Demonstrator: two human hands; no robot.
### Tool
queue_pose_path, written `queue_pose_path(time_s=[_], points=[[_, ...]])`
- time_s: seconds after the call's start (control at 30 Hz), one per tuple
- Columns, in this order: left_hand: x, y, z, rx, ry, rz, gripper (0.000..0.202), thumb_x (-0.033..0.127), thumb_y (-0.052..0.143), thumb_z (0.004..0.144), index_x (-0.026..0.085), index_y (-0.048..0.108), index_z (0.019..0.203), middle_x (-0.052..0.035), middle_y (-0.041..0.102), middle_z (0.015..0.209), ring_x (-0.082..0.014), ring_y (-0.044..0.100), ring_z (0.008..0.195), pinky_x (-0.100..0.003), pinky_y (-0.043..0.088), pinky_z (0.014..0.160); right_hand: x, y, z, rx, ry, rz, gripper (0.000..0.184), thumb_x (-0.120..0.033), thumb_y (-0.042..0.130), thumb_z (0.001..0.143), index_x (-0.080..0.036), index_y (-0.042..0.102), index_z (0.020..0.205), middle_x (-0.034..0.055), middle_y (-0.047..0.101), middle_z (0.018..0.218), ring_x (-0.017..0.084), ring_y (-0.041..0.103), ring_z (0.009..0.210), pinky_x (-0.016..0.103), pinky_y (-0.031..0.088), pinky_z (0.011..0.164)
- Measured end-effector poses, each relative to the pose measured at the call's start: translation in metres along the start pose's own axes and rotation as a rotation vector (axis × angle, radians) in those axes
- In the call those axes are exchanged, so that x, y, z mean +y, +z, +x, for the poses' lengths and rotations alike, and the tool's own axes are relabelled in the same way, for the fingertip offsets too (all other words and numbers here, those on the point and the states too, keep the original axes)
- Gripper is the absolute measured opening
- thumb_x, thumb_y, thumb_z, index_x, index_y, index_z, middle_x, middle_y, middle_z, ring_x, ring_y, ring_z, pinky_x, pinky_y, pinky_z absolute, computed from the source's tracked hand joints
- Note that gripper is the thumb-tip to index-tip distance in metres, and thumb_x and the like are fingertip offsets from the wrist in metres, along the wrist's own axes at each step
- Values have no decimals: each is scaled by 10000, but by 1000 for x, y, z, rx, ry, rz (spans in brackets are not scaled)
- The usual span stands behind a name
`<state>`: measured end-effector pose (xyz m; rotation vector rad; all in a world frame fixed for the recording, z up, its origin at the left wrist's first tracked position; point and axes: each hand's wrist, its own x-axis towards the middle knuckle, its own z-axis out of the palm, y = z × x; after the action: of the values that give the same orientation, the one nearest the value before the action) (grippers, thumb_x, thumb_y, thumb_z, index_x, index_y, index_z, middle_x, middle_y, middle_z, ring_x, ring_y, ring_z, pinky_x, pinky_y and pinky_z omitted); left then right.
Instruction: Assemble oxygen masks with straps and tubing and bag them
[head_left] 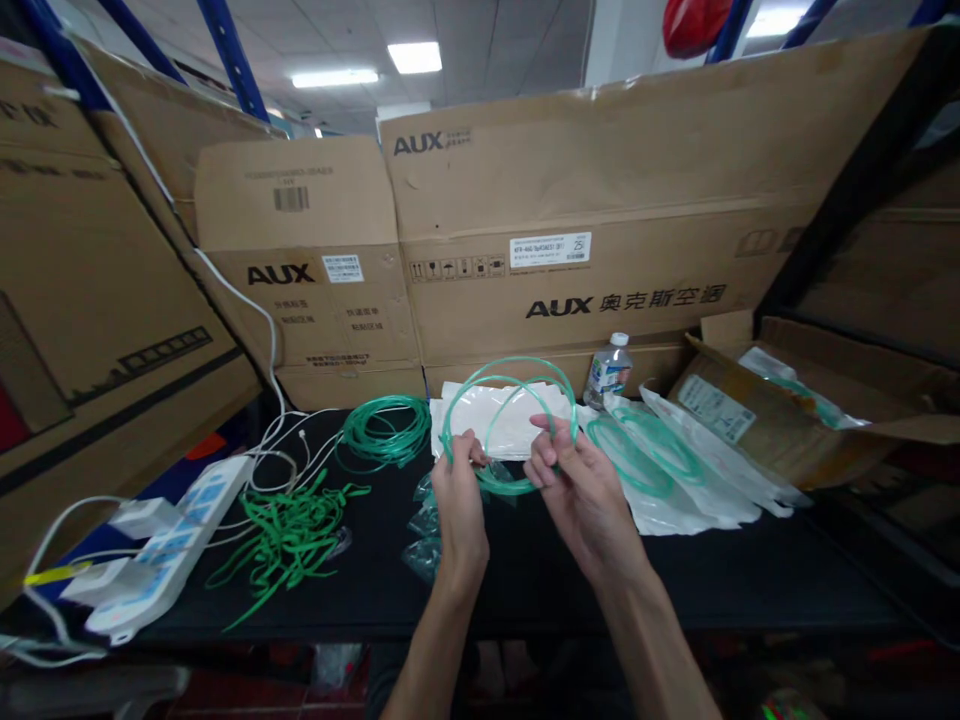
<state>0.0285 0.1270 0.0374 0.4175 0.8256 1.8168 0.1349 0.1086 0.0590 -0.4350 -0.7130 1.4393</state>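
Note:
A coil of thin green plastic tubing (510,385) is held up above the black tabletop (675,580) between both hands. My left hand (459,500) grips the coil's left side with fingers closed. My right hand (581,490) pinches the coil's lower right side. Behind the coil lie white flat plastic pouches (510,415). Another coil of green tubing (382,430) rests on the table to the left. Small clear bags (424,530) lie just under my left hand.
A heap of green straps (289,540) and a white power strip (169,555) with cables sit at the left. Bagged tubing (675,465), a water bottle (609,368) and an open carton (780,410) are at the right. Large cardboard boxes (600,220) wall the back.

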Motion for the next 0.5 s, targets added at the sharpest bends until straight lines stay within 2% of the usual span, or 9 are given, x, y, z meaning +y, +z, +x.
queue_pose_path(time_s=[0.1, 0.17, 0.23, 0.27, 0.33, 0.4, 0.43, 0.5], points=[[-3, -13, -8, 15, -121, 74, 156, 237, 807, 783, 162, 674, 810, 29, 660, 781, -100, 604, 678, -189, 463, 627, -9, -4, -4, -28, -9, -9, 299, -449, 865, 835, -174, 754, 875, -74, 413, 616, 57, 343, 526, 180, 352, 506], [-4, -15, -12, 9, -253, 69, 163, 236, 789, 812, 162, 690, 918, -21, 713, 894, -139, 675, 739, -221, 510, 645, -11, -6, -6, -42, 11, -13, 344, -501, 856, 827, -184, 725, 810, -88, 348, 589, 57, 279, 496, 187, 320, 482], [-3, -13, -14, -16, -396, 23, 111, 194, 735, 839, 146, 674, 918, -69, 728, 910, -161, 702, 710, -252, 546, 628, -11, -10, -8, -37, 50, -18, 382, -545, 834, 831, -183, 715, 798, -98, 318, 578, 53, 232, 474, 190, 299, 459], [-3, -12, -14, -33, -452, -12, 70, 165, 703, 847, 137, 665, 899, -69, 719, 857, -143, 683, 642, -246, 547, 601, -10, -14, -9, -22, 75, -22, 388, -555, 817, 844, -179, 722, 816, -99, 322, 580, 51, 230, 470, 189, 300, 453], [0, -11, -15, -66, -503, -98, 10, 130, 645, 863, 129, 654, 866, 12, 609, 643, -67, 538, 454, -177, 476, 493, -6, -23, -13, 27, 126, -33, 365, -534, 794, 878, -172, 741, 870, -92, 365, 596, 52, 284, 480, 185, 339, 465], [2, -13, -16, -74, -483, -191, 65, 131, 595, 871, 137, 640, 824, 105, 380, 491, -26, 318, 344, -129, 314, 376, 1, -36, -20, 98, 171, -53, 298, -469, 811, 883, -177, 756, 917, -79, 445, 625, 56, 395, 521, 185, 419, 523], [3, -15, -18, -69, -460, -233, 90, 135, 577, 860, 146, 623, 783, 123, 287, 470, -26, 245, 334, -133, 246, 346, 5, -43, -25, 135, 193, -68, 267, -434, 830, 872, -184, 763, 939, -71, 497, 644, 62, 466, 557, 193, 467, 573], [5, -21, -23, -53, -416, -293, 108, 135, 567, 807, 157, 582, 702, 120, 225, 470, -30, 214, 348, -148, 206, 337, 11, -56, -41, 196, 254, -103, 280, -402, 865, 837, -193, 782, 1004, -37, 628, 713, 102, 612, 672, 246, 549, 706]])
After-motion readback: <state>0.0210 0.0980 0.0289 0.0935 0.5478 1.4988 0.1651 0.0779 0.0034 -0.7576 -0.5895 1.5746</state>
